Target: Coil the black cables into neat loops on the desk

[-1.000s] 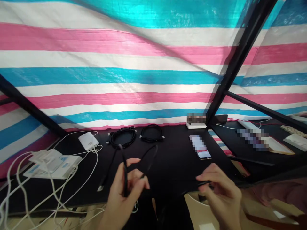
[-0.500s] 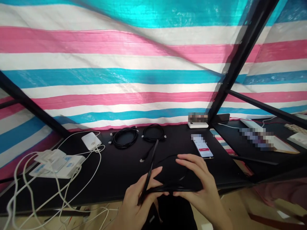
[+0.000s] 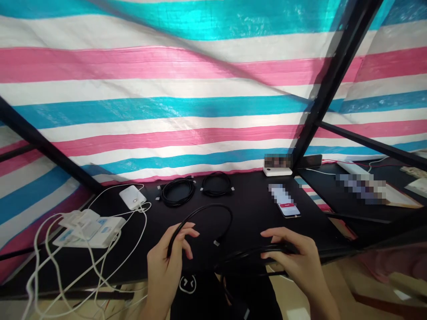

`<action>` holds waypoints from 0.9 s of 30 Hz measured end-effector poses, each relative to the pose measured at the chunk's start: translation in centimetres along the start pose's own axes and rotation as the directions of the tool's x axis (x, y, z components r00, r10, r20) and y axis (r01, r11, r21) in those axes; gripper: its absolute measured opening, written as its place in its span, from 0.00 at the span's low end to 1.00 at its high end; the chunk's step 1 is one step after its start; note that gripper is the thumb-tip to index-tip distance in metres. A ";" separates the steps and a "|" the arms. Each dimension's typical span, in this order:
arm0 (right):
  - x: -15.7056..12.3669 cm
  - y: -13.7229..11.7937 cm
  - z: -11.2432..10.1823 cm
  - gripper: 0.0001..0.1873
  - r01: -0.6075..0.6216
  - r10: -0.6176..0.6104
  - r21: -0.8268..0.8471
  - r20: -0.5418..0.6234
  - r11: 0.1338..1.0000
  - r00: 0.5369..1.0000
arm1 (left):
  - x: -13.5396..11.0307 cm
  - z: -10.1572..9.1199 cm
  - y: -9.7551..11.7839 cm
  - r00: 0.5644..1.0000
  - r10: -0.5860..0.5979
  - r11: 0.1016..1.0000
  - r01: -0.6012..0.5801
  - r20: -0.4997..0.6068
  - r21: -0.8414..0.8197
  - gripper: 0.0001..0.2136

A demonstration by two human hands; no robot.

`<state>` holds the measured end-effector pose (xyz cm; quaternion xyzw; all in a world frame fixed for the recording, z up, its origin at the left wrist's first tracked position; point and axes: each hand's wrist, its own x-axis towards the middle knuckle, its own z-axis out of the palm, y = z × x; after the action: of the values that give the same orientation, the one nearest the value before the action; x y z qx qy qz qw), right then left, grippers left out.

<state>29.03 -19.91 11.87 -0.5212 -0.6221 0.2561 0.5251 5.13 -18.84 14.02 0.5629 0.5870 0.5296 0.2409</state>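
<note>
A black cable [image 3: 230, 260] hangs in loose loops above the near edge of the table, between my hands. My right hand [image 3: 296, 253] grips the bundled loops between thumb and fingers. Through my left hand [image 3: 168, 253] runs one length of the cable, held at the thumb side with the fingers curled. From there that length arcs up and over to a plug with a pale metal tip [image 3: 216, 242]. Another cable end hangs low over my lap. Behind lie two coiled black cables, one larger [image 3: 176, 192] and one smaller [image 3: 217, 184].
To the left, white cords tangle over a white power strip [image 3: 115, 229] and a white adapter [image 3: 132, 198]. A lit phone [image 3: 285, 202] lies on the black table [image 3: 247, 195] at right, before a small white device [image 3: 277, 171]. Black frame posts [image 3: 328, 98] and a striped sheet [image 3: 187, 111] enclose the back.
My hands have moved apart, the left one leftward and the right one slightly right. The cable's free end now arches between them, and the loops have shifted with my right hand.
</note>
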 end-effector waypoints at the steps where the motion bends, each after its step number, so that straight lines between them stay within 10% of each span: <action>1: 0.0 -0.1 0.0 0.13 0.001 -0.001 0.007 -0.009 1.000 1.000 | 0.1 0.1 0.0 1.000 0.019 1.000 -0.019 0.022 -0.004 0.12; 5: 0.0 -1.5 1.4 0.29 0.118 -0.118 -0.005 -0.031 0.993 0.993 | 0.4 1.3 0.7 0.917 0.203 0.978 -0.206 0.343 -0.027 0.10; 9: 0.6 -2.3 2.9 0.20 0.305 -0.300 -0.110 0.064 0.946 0.952 | 0.1 1.9 1.6 0.726 0.293 0.946 -0.315 0.622 -0.077 0.11; 11: 0.8 -2.2 3.2 0.14 0.378 -0.365 -0.124 0.110 0.918 0.924 | -0.3 1.7 2.0 0.702 0.289 0.942 -0.330 0.650 -0.062 0.16; 19: 0.9 -2.9 3.0 0.09 0.396 -0.398 -0.214 0.035 0.893 0.917 | 0.1 1.7 1.5 0.871 0.295 0.926 -0.362 0.392 0.109 0.12; 24: 1.5 -3.1 2.8 0.25 0.213 -0.209 -0.118 0.044 0.970 0.977 | -0.3 0.6 0.4 0.952 0.266 0.962 -0.272 0.153 0.016 0.13; 27: 1.8 -2.4 3.1 0.16 0.114 -0.120 0.051 0.155 0.992 0.981 | -1.1 0.4 -0.4 0.990 0.142 0.987 -0.141 0.006 -0.073 0.09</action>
<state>25.42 -18.36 13.66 -0.4506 -0.6859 0.2782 0.4990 5.66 -19.65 13.20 0.5969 0.5247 0.5633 0.2260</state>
